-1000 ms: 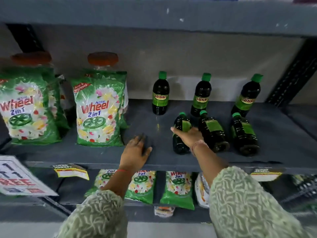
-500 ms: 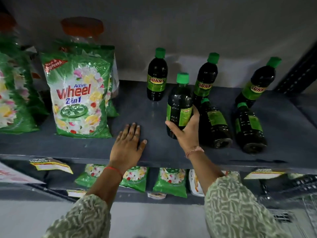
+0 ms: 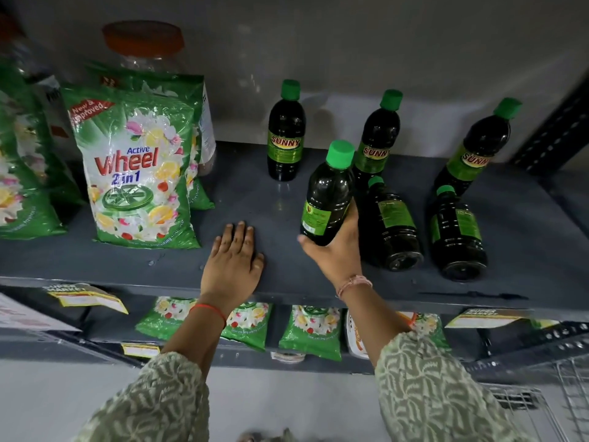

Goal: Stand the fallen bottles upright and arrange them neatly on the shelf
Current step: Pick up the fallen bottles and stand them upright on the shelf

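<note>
My right hand (image 3: 338, 250) grips a dark bottle with a green cap (image 3: 328, 196) near its base, holding it upright and slightly tilted just above the grey shelf (image 3: 255, 199). Two more dark bottles lie on their sides to the right, one (image 3: 390, 224) beside my hand and one (image 3: 455, 232) further right. Three bottles stand upright at the back: left (image 3: 286, 135), middle (image 3: 377, 135) and right (image 3: 478, 145). My left hand (image 3: 234, 260) rests flat on the shelf, fingers spread, holding nothing.
Green detergent bags (image 3: 134, 167) stand on the left of the shelf, with orange-lidded jars (image 3: 143, 43) behind them. Smaller green packets (image 3: 310, 330) sit on the shelf below. A wire basket (image 3: 548, 403) is at the lower right. Price tags (image 3: 86, 296) hang from the shelf edge.
My right hand has lifted the leftmost fallen bottle from lying on the shelf to upright. The camera moved closer. My left hand stayed flat on the shelf.
</note>
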Tool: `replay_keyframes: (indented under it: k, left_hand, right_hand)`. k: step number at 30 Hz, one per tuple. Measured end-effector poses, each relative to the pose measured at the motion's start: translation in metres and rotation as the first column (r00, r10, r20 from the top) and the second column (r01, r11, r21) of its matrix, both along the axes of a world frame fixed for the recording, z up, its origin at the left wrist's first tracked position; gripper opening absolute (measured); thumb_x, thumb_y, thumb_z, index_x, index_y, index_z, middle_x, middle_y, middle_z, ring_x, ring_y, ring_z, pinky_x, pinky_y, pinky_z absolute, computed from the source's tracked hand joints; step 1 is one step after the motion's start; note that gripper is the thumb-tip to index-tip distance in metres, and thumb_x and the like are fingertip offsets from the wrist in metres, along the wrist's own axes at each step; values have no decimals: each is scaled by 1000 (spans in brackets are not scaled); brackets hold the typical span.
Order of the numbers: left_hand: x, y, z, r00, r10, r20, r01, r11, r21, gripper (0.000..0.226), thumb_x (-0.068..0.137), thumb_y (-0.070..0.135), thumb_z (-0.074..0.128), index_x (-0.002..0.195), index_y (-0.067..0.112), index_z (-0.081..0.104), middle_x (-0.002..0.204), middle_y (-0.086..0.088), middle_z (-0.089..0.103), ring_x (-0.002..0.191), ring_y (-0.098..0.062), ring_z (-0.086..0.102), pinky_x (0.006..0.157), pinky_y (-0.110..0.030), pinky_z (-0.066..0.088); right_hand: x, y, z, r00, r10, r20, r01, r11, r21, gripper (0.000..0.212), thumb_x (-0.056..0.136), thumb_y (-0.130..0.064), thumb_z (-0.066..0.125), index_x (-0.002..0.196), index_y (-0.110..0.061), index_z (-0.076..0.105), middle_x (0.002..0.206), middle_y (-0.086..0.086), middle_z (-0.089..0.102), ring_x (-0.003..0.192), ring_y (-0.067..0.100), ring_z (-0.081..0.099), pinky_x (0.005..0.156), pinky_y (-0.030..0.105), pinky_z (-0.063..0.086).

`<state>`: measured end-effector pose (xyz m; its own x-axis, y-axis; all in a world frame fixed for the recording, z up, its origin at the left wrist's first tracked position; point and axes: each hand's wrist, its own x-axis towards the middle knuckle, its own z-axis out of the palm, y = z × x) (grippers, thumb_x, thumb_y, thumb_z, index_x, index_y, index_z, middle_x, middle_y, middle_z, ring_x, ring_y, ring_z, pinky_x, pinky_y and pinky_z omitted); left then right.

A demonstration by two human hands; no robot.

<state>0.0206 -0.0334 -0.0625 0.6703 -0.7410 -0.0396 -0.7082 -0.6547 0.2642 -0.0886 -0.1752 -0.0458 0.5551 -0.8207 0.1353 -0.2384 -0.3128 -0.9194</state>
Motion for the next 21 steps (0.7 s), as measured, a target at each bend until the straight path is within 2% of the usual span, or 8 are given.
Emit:
replay_keyframes:
  k: [2,5,8,12,14,17,19,21]
  left_hand:
    - [0,-1,0,1000,2,10,-2,1000,1,60,94,39,20,146,11,8,158,-7,5,147,-23,0,120,-36,0]
    - [1,-2,1,1000,4,4,-4,1000,4,60,96,38,24,146,11,7,159,-7,5,147,-22,0,120,-36,1]
    - [1,-1,1,1000,1,2,-2,1000,2,60,96,38,25,146,11,7,159,-6,5,147,-22,0,120,-36,1]
    - [1,-1,2,1000,-1,1,1,1000,-4,60,96,39,25,146,11,7,159,-6,5,147,-21,0,120,-36,2]
    - [1,-1,2,1000,-1,-1,1,1000,-7,60,96,39,25,146,11,7,159,-6,4,147,-21,0,120,-35,2]
    - [0,1,2,1000,-3,-2,3,1000,-7,60,96,39,25,146,11,7,159,-6,4,147,-21,0,120,-35,2]
    - [0,1,2,1000,-4,-4,4,1000,-15,60,96,39,25,146,11,8,158,-6,5,147,-22,0,121,-36,2]
    - [1,0,3,1000,-7,-8,7,1000,-14,60,96,39,25,146,11,7,158,-6,4,147,-22,0,120,-36,2]
  right_hand:
    - [3,1,0,999,-30,-34,28,998,-57,111,56,-33,85,142,-13,17,142,12,31,134,24,27,113,36,24]
    - [4,-1,2,999,-26,-23,25,999,-43,98,59,-18,80,139,-12,23,132,11,44,123,26,43,107,41,37]
    - [-4,-1,6,997,65,44,-68,994,84,98,65,-4,75,142,-16,15,122,-1,48,104,7,53,101,34,44]
    - [1,-1,1,1000,-14,10,14,1000,-15,105,57,-23,85,139,-11,20,135,8,35,123,12,33,109,28,30]
    - [1,-3,1,999,-11,32,10,1000,23,95,57,-13,82,133,-14,25,124,10,48,116,22,49,97,32,45]
    - [-6,-11,2,993,101,57,-109,982,152,87,66,4,70,135,-15,20,105,-6,52,99,16,55,74,8,48]
    - [-6,-12,0,989,134,62,-142,979,148,95,62,-7,78,136,-17,19,118,-2,48,109,13,51,87,10,45]
    - [-4,-11,-2,995,98,22,-99,991,88,99,52,-27,86,130,-19,26,129,5,44,120,18,46,101,28,42]
